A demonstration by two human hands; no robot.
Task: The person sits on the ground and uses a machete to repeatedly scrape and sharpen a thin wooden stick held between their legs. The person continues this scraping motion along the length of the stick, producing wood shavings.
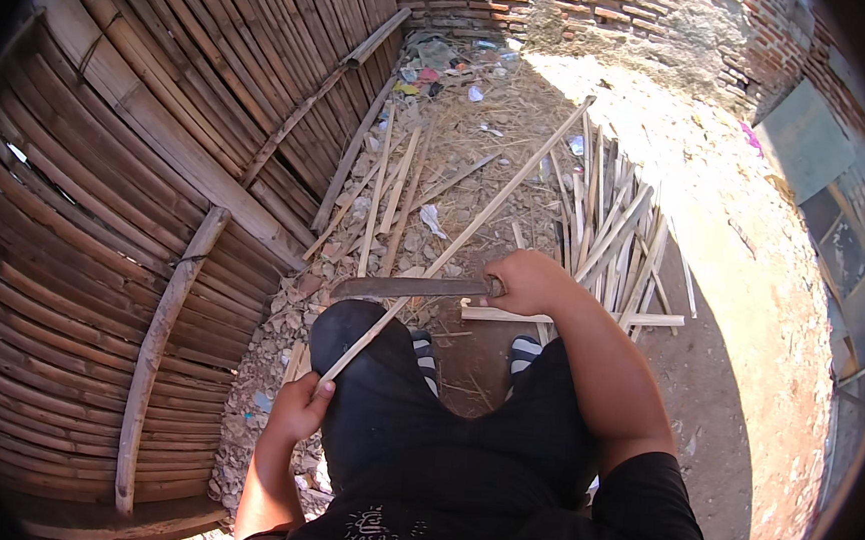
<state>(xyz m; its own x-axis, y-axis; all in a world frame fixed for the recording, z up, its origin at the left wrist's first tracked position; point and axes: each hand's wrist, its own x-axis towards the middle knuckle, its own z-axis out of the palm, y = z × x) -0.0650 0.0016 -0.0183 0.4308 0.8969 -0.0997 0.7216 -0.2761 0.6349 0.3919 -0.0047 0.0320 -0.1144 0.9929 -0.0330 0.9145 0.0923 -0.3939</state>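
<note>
My right hand (524,282) is closed around the handle of a machete (416,288). Its long dark blade points left and lies across a pale wooden strip (497,214), above my left knee. The strip slants from my lap up toward the far middle of the yard. With my left hand (300,406) I grip its near end, beside my left thigh, the thumb on top. Whether the blade's edge has bitten into the wood cannot be made out.
A pile of split wooden strips (612,217) lies ahead on the right, partly over a crosswise wooden piece (570,318). More strips (398,192) rest on rubble and litter to the left. A bamboo wall (178,102) rises at left, a brick wall (621,14) at the back.
</note>
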